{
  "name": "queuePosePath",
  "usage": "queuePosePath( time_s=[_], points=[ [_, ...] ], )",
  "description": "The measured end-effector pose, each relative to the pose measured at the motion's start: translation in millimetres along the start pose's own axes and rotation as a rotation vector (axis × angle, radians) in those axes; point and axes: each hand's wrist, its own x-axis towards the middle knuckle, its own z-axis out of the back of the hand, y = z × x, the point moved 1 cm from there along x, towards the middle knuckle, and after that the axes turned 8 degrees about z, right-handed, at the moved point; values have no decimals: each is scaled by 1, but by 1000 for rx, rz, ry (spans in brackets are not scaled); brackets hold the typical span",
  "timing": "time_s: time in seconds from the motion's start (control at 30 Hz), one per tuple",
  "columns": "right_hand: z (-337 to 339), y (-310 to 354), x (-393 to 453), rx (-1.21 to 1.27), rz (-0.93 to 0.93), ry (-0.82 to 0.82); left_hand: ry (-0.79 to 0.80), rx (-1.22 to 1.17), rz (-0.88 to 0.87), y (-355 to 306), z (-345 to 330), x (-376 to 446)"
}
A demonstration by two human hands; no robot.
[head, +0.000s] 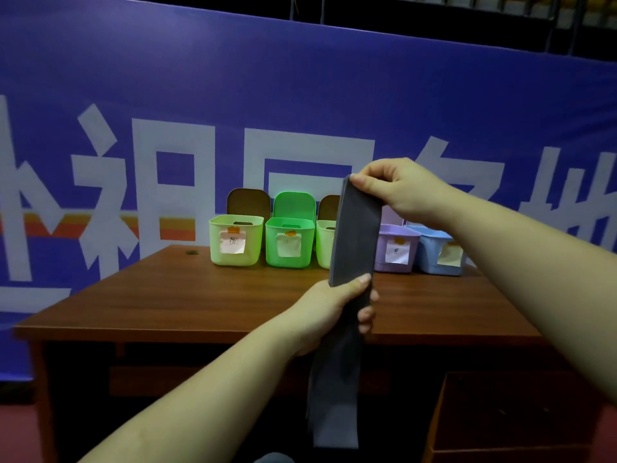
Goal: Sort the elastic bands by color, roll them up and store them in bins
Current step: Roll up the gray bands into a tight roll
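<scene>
Band: grey elastic band [352, 248] hangs upright in the air before the table [167, 295].
Right hand [397, 192]: pinches its top edge.
Left hand [334, 312]: wraps its middle.
Bins [235, 240]: labelled row at the far edge.
Technique: likely keep it taut and edges aligned, then roll tightly from the top.

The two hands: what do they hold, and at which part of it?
Both hold one grey elastic band: the right hand pinches its top end, the left hand grips it near the middle; the rest hangs down.
</scene>
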Motion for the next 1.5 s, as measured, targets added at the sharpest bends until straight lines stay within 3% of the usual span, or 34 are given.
queuePosePath(
  time_s=[0.17,0.33,0.53,0.67,0.87,1.0,1.23,1.4,1.5],
  points=[
    [-6,-8,3,26,8,-55,155,12,82,21,7,-4],
    [-13,-19,5,4,-25,-80,55,-114,104,48,13,3],
    [-34,-44,4,9,-78,-66,89,12,233,72,36,-3],
    [-43,-62,9,33,-118,-99,27,-133,290,93,48,-3],
    [-74,-90,15,-11,-170,-81,113,-225,422,107,59,0],
    [-91,-108,22,-49,-188,-48,69,-240,428,115,69,8],
    [-109,-147,40,-65,-269,-50,244,-422,487,112,85,29],
    [-129,-185,51,-77,-314,-36,97,-361,502,115,103,47],
    [-141,-205,59,-87,-322,-44,159,-408,473,118,111,52]
  ],
)
